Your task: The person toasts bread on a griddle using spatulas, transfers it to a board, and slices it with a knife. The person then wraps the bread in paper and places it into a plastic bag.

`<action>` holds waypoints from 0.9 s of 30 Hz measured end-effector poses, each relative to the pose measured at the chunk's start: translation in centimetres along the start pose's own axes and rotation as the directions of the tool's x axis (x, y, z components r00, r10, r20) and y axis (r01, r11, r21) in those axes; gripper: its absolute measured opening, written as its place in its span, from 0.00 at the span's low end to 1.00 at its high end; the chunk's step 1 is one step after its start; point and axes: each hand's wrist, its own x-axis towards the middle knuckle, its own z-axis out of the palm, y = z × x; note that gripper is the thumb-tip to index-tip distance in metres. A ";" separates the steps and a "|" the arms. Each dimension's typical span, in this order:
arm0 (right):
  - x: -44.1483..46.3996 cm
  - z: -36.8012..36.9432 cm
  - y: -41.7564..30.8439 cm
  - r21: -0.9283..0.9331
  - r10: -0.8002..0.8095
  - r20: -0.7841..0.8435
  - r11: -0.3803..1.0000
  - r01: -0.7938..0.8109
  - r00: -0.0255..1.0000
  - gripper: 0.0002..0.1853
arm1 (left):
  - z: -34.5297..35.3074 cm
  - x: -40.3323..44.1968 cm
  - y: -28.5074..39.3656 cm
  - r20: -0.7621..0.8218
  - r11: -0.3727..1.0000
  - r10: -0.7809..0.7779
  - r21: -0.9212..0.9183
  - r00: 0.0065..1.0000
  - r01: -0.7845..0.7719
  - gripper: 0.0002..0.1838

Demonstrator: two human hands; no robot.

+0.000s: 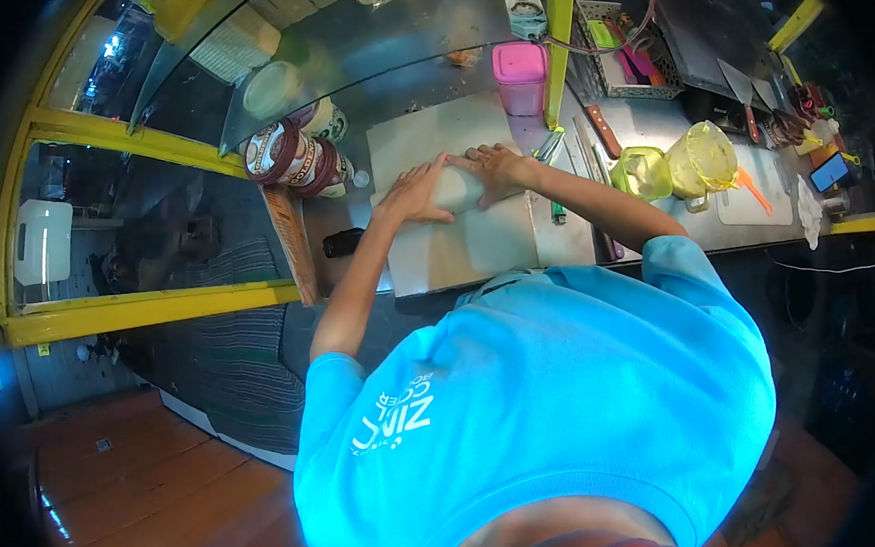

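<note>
A pale folded sheet of paper (pixel 458 189) lies on the counter in front of me, raised in the middle as if around something I cannot see. My left hand (pixel 417 193) rests on its left side, fingers stretched and thumb pointing inward. On the right side lies my right hand (pixel 498 174), fingers spread and slightly bent over the paper. The fingertips of both hands come close together at the far edge. Beneath are larger pale sheets (pixel 464 255), which reach toward my body.
Printed jars (pixel 280 153) stand left of the sheets, near a dark object (pixel 343 242). A pink container (pixel 522 78) is behind. To the right are a wooden-handled knife (pixel 604 131), a green container (pixel 640 174), a yellow jug (pixel 702 160) and a white board (pixel 754 209).
</note>
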 end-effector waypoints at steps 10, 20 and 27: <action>-1.3 0.2 -0.5 0.017 -0.026 -0.030 0.999 0.027 0.999 0.54 | 1.0 -1.5 0.5 -0.050 0.996 -0.046 0.076 0.998 0.050 0.60; 2.6 -2.7 6.3 0.538 -0.140 0.237 0.843 -0.010 0.961 0.52 | -2.5 -0.6 -5.2 0.276 0.905 -0.231 -0.290 0.933 0.310 0.53; 2.9 -1.4 10.2 0.760 0.349 -0.053 0.622 -0.189 0.936 0.39 | -1.6 0.1 -11.1 0.277 0.812 -0.343 -0.393 0.898 0.431 0.53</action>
